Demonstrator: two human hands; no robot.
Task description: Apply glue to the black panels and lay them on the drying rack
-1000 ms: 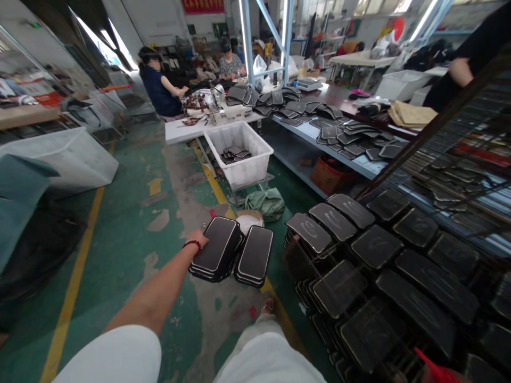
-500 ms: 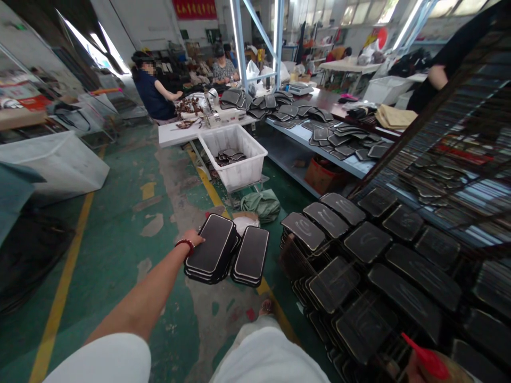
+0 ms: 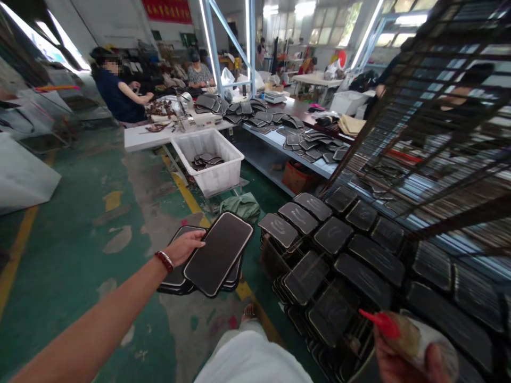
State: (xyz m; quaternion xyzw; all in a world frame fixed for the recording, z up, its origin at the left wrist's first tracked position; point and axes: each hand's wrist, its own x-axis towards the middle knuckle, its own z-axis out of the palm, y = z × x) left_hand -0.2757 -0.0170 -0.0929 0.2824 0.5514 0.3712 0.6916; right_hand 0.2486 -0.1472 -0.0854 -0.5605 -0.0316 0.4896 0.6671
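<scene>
My left hand (image 3: 186,246) grips a flat black panel (image 3: 219,252) with rounded corners and a pale edge line by its left side. The panel is tilted over two stacks of similar panels; the left stack (image 3: 173,279) shows under my wrist. At the lower right, my right hand (image 3: 429,364) is wrapped round a squeeze bottle (image 3: 415,340) with a red pointed nozzle, its body whitish and stained brown. Beneath and beyond the bottle, rows of stacked black pieces (image 3: 333,234) lie on a wire rack, some with shiny pale streaks on top.
A slanted wire rack (image 3: 403,106) rises on the right. Ahead stand a white bin (image 3: 207,178) with black pieces inside and a blue-edged table (image 3: 263,135) covered with more. A green cloth bundle (image 3: 241,207) lies on the floor. A seated person (image 3: 120,90) works at the left.
My left hand has moved the top panel from the left stack rightward, across the right stack. The bottle in my right hand has come up further into view. The view has turned right.
</scene>
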